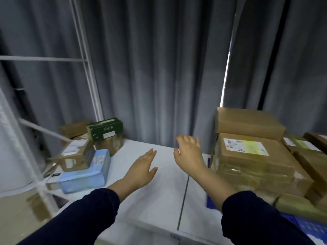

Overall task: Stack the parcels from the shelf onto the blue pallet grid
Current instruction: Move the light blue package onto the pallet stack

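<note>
Both arms reach forward in dark blue sleeves [85, 214] over a white desk [159, 200]. The left hand [143, 171] is flat and open, palm down, fingers straight and close together, and it holds nothing. The right hand [188, 151] is higher and further forward. Its fingers are spread and loosely bent, and it is also empty and touches no parcel.

At the left end of the desk, beside a white metal shelf frame [88, 68], lies a loose group of parcels. A green box [105, 129] sits on a brown box [110, 145]. Nearer, a labelled brown box [76, 156] leans tilted on a light blue box [85, 171]. Another brown carton [74, 129] stands behind them. The left side is blurred, so it seems, though it is not certain, that these rest on the desk itself rather than on a board of the frame.

To the right, just beside the right forearm, brown parcels are stacked on the blue pallet grid [304, 227], which shows under them at the lower right. A plain carton [247, 122] lies on top of a larger carton with a white and yellow label [247, 152]. More flat parcels [300, 144] lie at the far right. A grey curtain [159, 68] hangs behind everything.
</note>
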